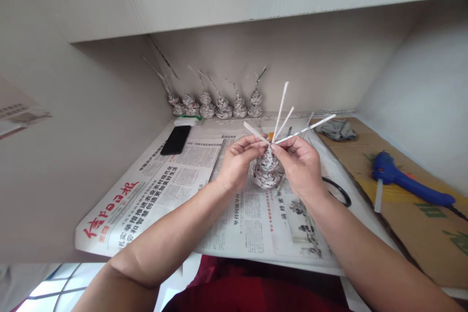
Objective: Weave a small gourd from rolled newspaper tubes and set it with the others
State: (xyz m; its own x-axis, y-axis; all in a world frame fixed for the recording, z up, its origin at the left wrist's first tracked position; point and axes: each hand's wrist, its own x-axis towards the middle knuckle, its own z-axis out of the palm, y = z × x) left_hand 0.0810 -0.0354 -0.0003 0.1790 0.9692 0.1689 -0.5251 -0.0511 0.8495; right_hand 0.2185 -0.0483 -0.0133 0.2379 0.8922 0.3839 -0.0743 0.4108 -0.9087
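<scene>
Between my hands is a woven paper gourd (266, 175), made of rolled newspaper strips with a wide lower bulb and a narrower top. Several loose paper strips (281, 112) fan upward and outward from its neck. My left hand (239, 158) is closed at the left of the neck, fingers pinching around the base of a short strip. My right hand (300, 161) pinches at the neck from the right, thumb and index finger on the strip that points right. The gourd's upper part is partly hidden by my fingers.
Several similar woven gourds (223, 106) line the back wall. A black phone (176, 140) lies on newspaper (157, 195) at left. On cardboard (405, 239) at right are a blue glue gun (409, 183) and a grey crumpled cloth (335, 129). Black-handled scissors (343, 195) sit partly behind my right wrist.
</scene>
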